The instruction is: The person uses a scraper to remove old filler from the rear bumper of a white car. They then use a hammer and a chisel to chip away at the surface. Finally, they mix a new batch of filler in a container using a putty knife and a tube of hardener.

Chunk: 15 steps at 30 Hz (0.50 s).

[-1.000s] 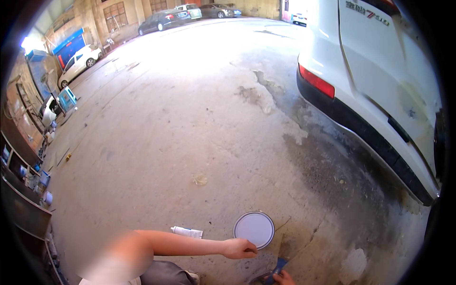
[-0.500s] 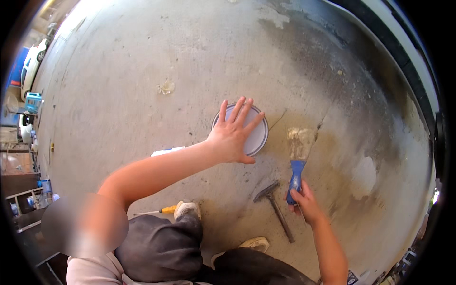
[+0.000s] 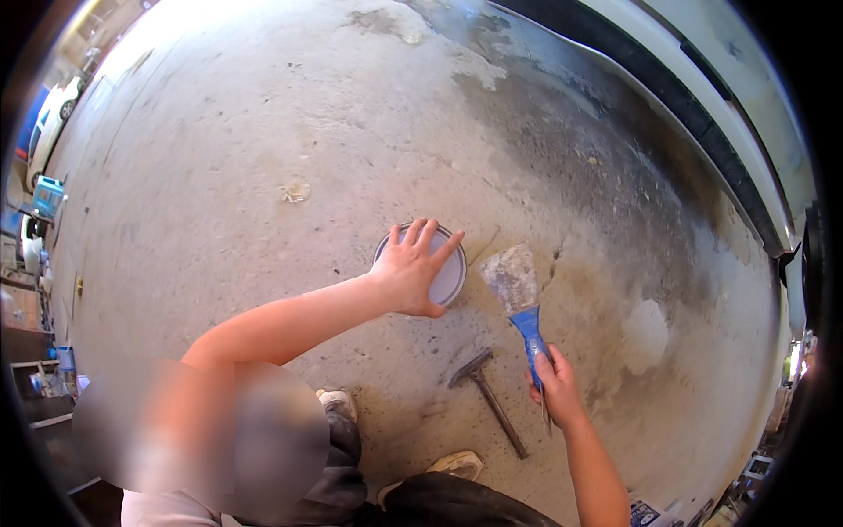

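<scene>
My left hand point(image 3: 411, 270) lies palm down over a round can point(image 3: 450, 279) with a pale grey lid and a metal rim. Its fingers are spread across the lid, with the thumb near the rim. To the right, my right hand point(image 3: 558, 383) grips the blue handle of a putty knife point(image 3: 513, 281), whose wide blade, crusted with pale residue, points up and toward the can. A thin metal piece point(image 3: 546, 415) juts out below that hand; its kind I cannot make out. Between the hands and my feet, a hammer point(image 3: 497, 408) rests on the concrete.
Stained, cracked concrete floor point(image 3: 219, 211) spreads all around. A flattened clear scrap point(image 3: 296, 191) lies beyond the can. A vehicle's lower side point(image 3: 702, 132) runs along the far right. My shoe point(image 3: 457, 465) is close to the hammer. At the far left are a blue stool point(image 3: 48, 197) and a white car point(image 3: 51, 125).
The putty knife's blade has tilted left toward the can. My left fingers have drawn in slightly on the lid. The view has shifted, bringing more of the vehicle into sight.
</scene>
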Each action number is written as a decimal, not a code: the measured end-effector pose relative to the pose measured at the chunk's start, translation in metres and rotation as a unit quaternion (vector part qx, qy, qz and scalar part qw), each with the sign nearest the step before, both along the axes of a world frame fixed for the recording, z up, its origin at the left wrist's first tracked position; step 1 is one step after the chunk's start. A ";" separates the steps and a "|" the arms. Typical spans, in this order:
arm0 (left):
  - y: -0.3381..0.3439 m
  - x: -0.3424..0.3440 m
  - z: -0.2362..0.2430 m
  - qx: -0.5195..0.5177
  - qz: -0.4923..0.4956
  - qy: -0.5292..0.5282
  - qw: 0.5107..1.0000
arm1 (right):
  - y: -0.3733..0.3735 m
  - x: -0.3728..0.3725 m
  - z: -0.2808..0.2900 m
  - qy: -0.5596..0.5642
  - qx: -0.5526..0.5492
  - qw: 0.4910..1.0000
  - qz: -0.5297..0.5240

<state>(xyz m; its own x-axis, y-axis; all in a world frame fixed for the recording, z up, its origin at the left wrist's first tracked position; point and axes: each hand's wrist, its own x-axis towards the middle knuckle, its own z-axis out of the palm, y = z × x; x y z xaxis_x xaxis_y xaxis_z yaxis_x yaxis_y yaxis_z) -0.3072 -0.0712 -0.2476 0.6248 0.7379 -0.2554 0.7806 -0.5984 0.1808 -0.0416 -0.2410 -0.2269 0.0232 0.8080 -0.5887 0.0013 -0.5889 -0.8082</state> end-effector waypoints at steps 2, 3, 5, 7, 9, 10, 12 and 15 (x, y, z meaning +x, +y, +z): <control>0.001 -0.001 0.003 -0.008 -0.013 -0.002 1.000 | 0.001 -0.002 -0.001 -0.025 0.013 1.000 0.008; 0.001 0.000 0.003 -0.009 -0.015 0.000 1.000 | 0.002 -0.003 -0.002 -0.042 0.019 0.999 0.015; 0.000 -0.001 0.005 -0.012 -0.025 0.005 1.000 | 0.002 -0.005 -0.002 -0.061 0.025 0.998 0.021; -0.001 -0.004 0.008 -0.018 -0.038 0.011 0.999 | 0.002 -0.007 -0.001 -0.066 0.025 0.997 0.022; -0.001 -0.006 0.008 -0.022 -0.058 0.005 0.998 | 0.001 -0.008 0.005 -0.070 0.033 0.997 0.005; -0.002 -0.007 0.007 -0.025 -0.067 0.003 0.997 | 0.000 -0.009 0.007 -0.071 0.036 0.997 -0.002; -0.002 -0.006 0.011 -0.040 -0.066 -0.016 0.997 | 0.001 -0.008 0.009 -0.079 0.038 0.996 0.000; 0.008 -0.005 0.036 -0.130 0.016 -0.073 0.989 | -0.003 -0.002 0.000 -0.116 0.068 0.991 -0.001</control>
<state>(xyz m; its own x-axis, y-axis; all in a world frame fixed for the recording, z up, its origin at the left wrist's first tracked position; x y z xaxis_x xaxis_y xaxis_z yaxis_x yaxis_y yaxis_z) -0.3125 -0.0630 -0.2120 0.6466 0.6789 -0.3477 0.7523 -0.4921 0.4381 -0.0432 -0.2441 -0.2264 0.1462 0.8798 -0.4523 0.1961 -0.4739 -0.8585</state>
